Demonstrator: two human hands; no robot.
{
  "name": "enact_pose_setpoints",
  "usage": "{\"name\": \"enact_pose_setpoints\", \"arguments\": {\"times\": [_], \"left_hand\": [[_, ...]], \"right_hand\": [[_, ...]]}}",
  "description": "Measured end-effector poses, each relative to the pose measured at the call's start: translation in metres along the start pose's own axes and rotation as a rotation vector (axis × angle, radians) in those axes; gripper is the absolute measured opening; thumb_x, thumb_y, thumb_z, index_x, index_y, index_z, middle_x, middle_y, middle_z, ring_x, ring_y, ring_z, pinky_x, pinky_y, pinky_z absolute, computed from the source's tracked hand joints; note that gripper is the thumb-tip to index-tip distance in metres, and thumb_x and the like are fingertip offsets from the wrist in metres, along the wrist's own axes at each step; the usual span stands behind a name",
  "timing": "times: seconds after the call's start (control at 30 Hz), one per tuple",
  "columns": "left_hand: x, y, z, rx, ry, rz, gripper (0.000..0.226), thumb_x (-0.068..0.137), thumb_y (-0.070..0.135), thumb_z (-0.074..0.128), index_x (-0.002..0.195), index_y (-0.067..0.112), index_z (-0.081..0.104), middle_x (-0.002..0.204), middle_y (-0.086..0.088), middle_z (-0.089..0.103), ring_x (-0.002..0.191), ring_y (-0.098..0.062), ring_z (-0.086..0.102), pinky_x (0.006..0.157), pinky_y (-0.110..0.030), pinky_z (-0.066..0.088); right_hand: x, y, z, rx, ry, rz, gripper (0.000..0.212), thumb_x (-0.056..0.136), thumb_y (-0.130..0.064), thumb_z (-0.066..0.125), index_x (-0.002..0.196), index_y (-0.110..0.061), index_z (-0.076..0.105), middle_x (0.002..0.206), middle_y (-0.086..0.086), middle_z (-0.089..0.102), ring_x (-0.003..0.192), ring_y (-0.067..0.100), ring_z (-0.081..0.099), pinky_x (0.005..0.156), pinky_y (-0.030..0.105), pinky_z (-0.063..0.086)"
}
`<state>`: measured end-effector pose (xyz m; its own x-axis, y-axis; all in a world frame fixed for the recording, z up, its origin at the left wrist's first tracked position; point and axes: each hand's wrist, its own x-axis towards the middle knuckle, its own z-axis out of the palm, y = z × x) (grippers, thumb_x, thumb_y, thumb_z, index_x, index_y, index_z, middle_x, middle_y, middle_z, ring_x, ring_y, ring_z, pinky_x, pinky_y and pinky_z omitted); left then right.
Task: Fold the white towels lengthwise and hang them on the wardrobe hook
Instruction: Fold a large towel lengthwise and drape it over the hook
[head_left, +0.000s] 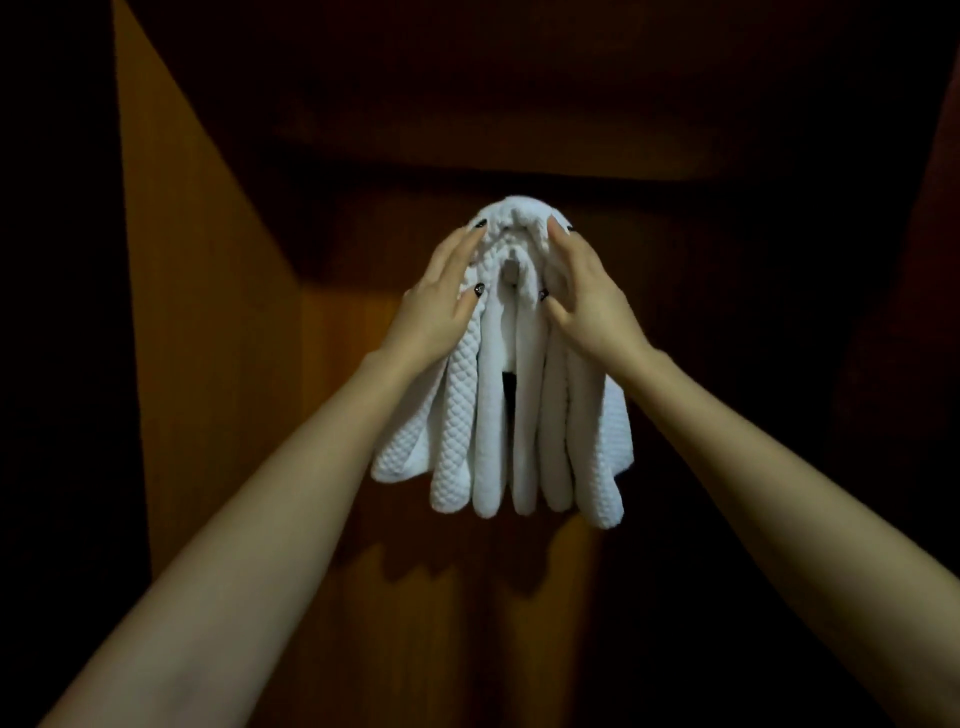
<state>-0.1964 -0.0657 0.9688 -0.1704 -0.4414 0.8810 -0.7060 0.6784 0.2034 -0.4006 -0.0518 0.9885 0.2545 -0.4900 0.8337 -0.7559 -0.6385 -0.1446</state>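
Towels (498, 415) hang in the wardrobe (208, 312); left hand (441, 296) and right hand (587, 291) flank them, fingers (462, 249) straight, touching.

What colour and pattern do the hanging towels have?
The towels are white with a quilted, diamond-like weave; the head view shows it.

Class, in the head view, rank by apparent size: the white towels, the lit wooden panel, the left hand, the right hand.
Largest: lit wooden panel.
Then: white towels.
Smallest: left hand and right hand, alike in size, so unranked.
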Motion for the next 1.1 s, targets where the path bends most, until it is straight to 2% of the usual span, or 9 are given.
{"name": "enact_pose_setpoints", "arguments": {"times": [0.07, 0.13, 0.23, 0.3, 0.37, 0.57, 0.73, 0.87, 1.1], "left_hand": [[-0.016, -0.002, -0.005, 0.137, -0.047, 0.017, 0.06, 0.1, 0.025, 0.044, 0.153, 0.025, 0.016, 0.161, 0.001, 0.008, 0.134, -0.027, 0.041, 0.1, -0.041, 0.041], [-0.037, -0.005, -0.007, 0.27, -0.056, 0.056, 0.06, 0.1, 0.029, 0.044, 0.152, 0.019, 0.017, 0.161, -0.003, 0.011, 0.144, -0.026, 0.025, 0.113, -0.042, 0.03], [-0.076, -0.002, -0.004, 0.302, -0.117, 0.142, 0.058, 0.1, 0.031, 0.042, 0.151, 0.016, 0.02, 0.159, -0.003, 0.02, 0.147, -0.023, 0.014, 0.119, -0.042, 0.013], [-0.106, 0.006, 0.003, 0.279, -0.204, 0.206, 0.055, 0.099, 0.031, 0.043, 0.149, 0.015, 0.026, 0.157, -0.003, 0.027, 0.146, -0.022, 0.019, 0.119, -0.041, 0.013], [-0.144, 0.015, 0.014, 0.237, -0.303, 0.267, 0.054, 0.098, 0.029, 0.047, 0.147, 0.013, 0.032, 0.154, -0.005, 0.033, 0.144, -0.023, 0.024, 0.118, -0.042, 0.017], [-0.302, 0.046, 0.057, 0.108, -0.701, 0.351, 0.054, 0.098, 0.03, 0.046, 0.148, 0.019, 0.031, 0.156, 0.0, 0.027, 0.145, -0.021, 0.018, 0.117, -0.046, 0.014], [-0.424, 0.127, 0.097, -0.131, -1.054, 0.399, 0.058, 0.097, 0.028, 0.046, 0.15, 0.025, 0.022, 0.159, 0.002, 0.017, 0.147, -0.021, 0.009, 0.117, -0.05, 0.01], [-0.52, 0.21, 0.113, -0.263, -1.273, 0.449, 0.059, 0.097, 0.027, 0.046, 0.15, 0.027, 0.02, 0.159, 0.002, 0.015, 0.146, -0.022, 0.01, 0.117, -0.049, 0.011], [-0.637, 0.363, 0.109, -0.488, -1.47, 0.847, 0.061, 0.097, 0.02, 0.045, 0.151, 0.024, 0.019, 0.159, 0.0, 0.014, 0.146, -0.023, 0.01, 0.117, -0.051, 0.014]], "right_hand": [[-0.01, -0.003, -0.006, -0.112, -0.077, 0.074, 0.08, 0.093, -0.017, 0.054, 0.154, -0.037, 0.005, 0.162, 0.006, 0.013, 0.112, 0.019, 0.056, 0.071, 0.024, 0.048], [-0.03, -0.009, -0.008, -0.216, -0.111, 0.128, 0.08, 0.094, -0.018, 0.053, 0.153, -0.038, 0.003, 0.161, 0.01, 0.011, 0.097, 0.021, 0.059, 0.057, 0.019, 0.039], [-0.082, -0.024, -0.001, -0.295, -0.098, 0.219, 0.076, 0.095, -0.024, 0.054, 0.155, -0.028, 0.007, 0.159, 0.013, 0.014, 0.129, 0.033, 0.043, 0.085, 0.035, 0.051], [-0.126, -0.037, 0.01, -0.315, -0.14, 0.311, 0.074, 0.096, -0.028, 0.053, 0.155, -0.024, 0.01, 0.158, 0.014, 0.017, 0.138, 0.036, 0.033, 0.104, 0.047, 0.042], [-0.179, -0.053, 0.023, -0.343, -0.246, 0.413, 0.072, 0.097, -0.033, 0.052, 0.156, -0.025, 0.01, 0.16, 0.015, 0.016, 0.141, 0.038, 0.027, 0.11, 0.051, 0.035], [-0.381, -0.101, 0.042, -0.42, -0.499, 0.796, 0.065, 0.101, -0.039, 0.042, 0.156, -0.032, 0.007, 0.162, 0.015, 0.012, 0.146, 0.039, 0.017, 0.116, 0.051, 0.023], [-0.561, -0.152, 0.009, -0.437, -0.661, 1.196, 0.064, 0.102, -0.04, 0.04, 0.156, -0.03, 0.007, 0.158, 0.022, 0.017, 0.144, 0.041, 0.02, 0.115, 0.051, 0.023], [-0.673, -0.21, -0.03, -0.437, -0.617, 1.583, 0.064, 0.101, -0.041, 0.043, 0.155, -0.028, 0.011, 0.155, 0.021, 0.025, 0.14, 0.041, 0.026, 0.112, 0.049, 0.028], [-0.811, -0.318, -0.106, -0.479, -0.437, 2.071, 0.059, 0.101, -0.035, 0.044, 0.154, -0.022, 0.019, 0.142, 0.022, 0.038, 0.128, 0.039, 0.039, 0.105, 0.048, 0.036]]}}
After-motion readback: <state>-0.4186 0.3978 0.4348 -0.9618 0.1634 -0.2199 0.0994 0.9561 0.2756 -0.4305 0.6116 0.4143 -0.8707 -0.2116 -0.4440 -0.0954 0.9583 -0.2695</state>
